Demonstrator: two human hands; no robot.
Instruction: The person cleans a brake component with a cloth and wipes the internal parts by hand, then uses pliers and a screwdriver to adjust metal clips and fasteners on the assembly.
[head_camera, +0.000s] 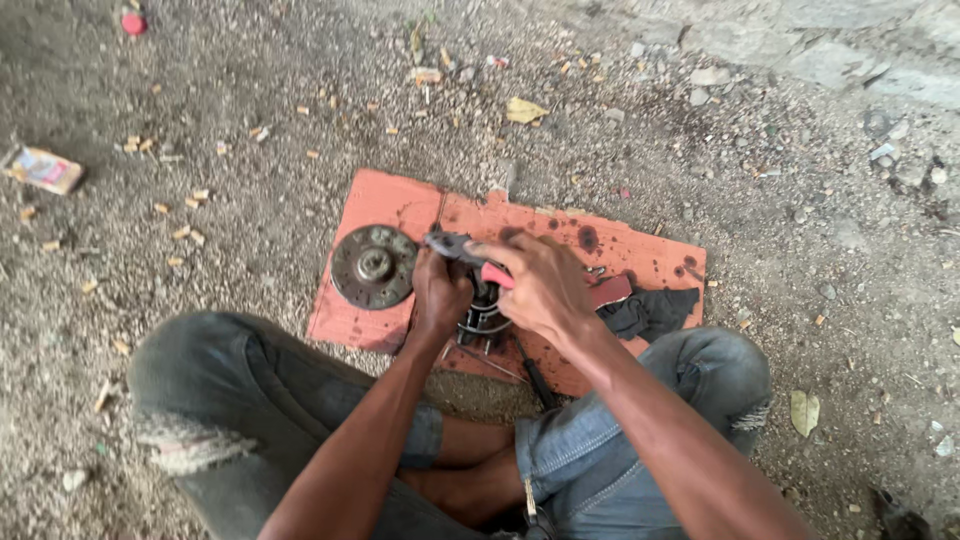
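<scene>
I squat over a stained orange cardboard sheet (560, 235) laid on gravel. My right hand (540, 285) grips pliers with red handles (462, 250), whose dark jaws point left. My left hand (440, 295) closes around a small dark metal part with wire rings (485, 318), just under the pliers. A round rusty metal disc with a central hub (373, 266) lies flat on the cardboard, to the left of my left hand. My fingers hide most of the small part.
A black rag (650, 310) lies on the cardboard's right side, beside a red piece (610, 292). A dark thin tool (535, 375) rests by my knees. Gravel with dry leaves, small scraps and a crumpled packet (45, 168) surrounds the sheet.
</scene>
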